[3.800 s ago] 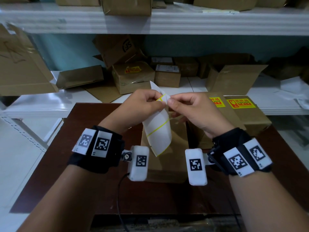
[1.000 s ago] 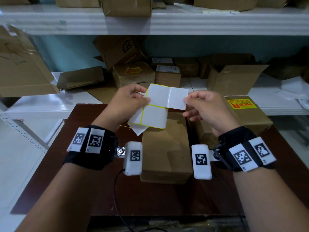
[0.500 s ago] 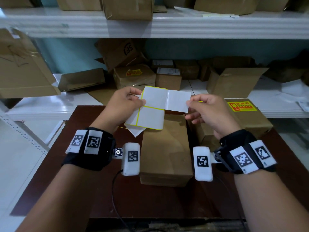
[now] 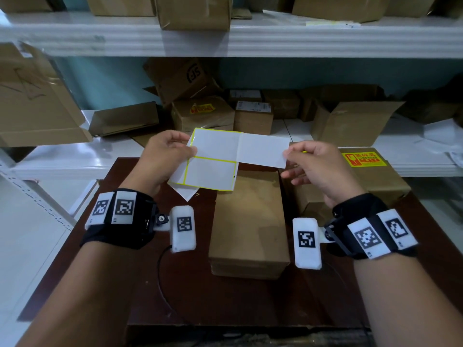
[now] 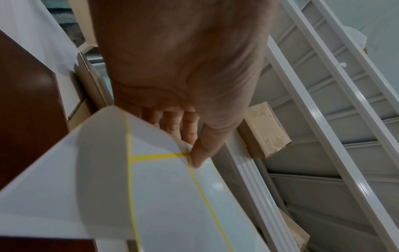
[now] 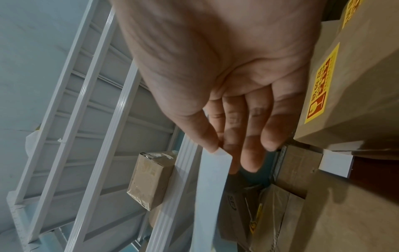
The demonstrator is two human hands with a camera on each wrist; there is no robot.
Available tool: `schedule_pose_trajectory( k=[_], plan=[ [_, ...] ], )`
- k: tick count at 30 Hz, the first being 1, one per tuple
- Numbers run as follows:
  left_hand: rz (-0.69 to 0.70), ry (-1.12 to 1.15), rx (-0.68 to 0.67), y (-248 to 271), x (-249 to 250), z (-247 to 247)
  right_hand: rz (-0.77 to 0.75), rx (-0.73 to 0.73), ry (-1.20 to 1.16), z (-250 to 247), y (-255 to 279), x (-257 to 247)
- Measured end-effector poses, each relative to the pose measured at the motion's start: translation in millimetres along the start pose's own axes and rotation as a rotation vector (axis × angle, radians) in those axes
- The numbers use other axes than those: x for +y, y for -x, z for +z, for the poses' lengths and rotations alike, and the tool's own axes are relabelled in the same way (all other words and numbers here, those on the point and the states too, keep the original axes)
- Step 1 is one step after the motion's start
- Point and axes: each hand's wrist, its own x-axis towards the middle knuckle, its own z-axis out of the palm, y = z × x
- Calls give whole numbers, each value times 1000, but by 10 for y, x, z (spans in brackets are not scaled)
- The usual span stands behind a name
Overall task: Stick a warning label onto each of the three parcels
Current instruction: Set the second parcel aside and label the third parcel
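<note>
My left hand pinches the left edge of a white backing sheet with yellow outlines, thumb on top. My right hand pinches the right end of a label between thumb and forefinger. The label is peeled out sideways, blank side toward me, and its left edge meets the sheet. Both are held above a plain brown parcel on the dark table. Another parcel at the right carries a yellow and red warning label. A third parcel lies partly hidden under my right hand.
White shelving runs behind and above the table, crowded with cardboard boxes and an open box. A loose white scrap lies on the table under the sheet. A black cable trails from my left wrist.
The sheet hung from both hands at its top corner; since then the label has been peeled out to the right. Over the last second my hands moved slightly apart.
</note>
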Motion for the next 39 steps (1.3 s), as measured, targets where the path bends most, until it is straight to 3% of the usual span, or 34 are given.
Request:
schedule_pose_trajectory(
  k=[6,11,17,20,24,32,36,39],
  plan=[
    [-33,14,14,-82,-149,-83,-4,-28,26,39,5,11],
    [-36,11,103,-188,-290,-189,9,8,6,-12,-16,15],
    [-165,-149,289,-351,-743,-311,6,4,6,-22,-21,20],
    [-227,-323,261,-329,-978,-268,0,-3,17,-1,-22,17],
    [-258,-378,188,-315,-1119,-201,-8,-16,15,29,-22,9],
    [-203,-258,96,-308,-975,-252,-10,-52,27,81,-42,41],
    [17,-235,153,-141,-415,-216,-21,-54,34,113,-35,43],
    [139,-95,-28,104,73,-45,-43,-53,22,145,-22,25]
  ],
)
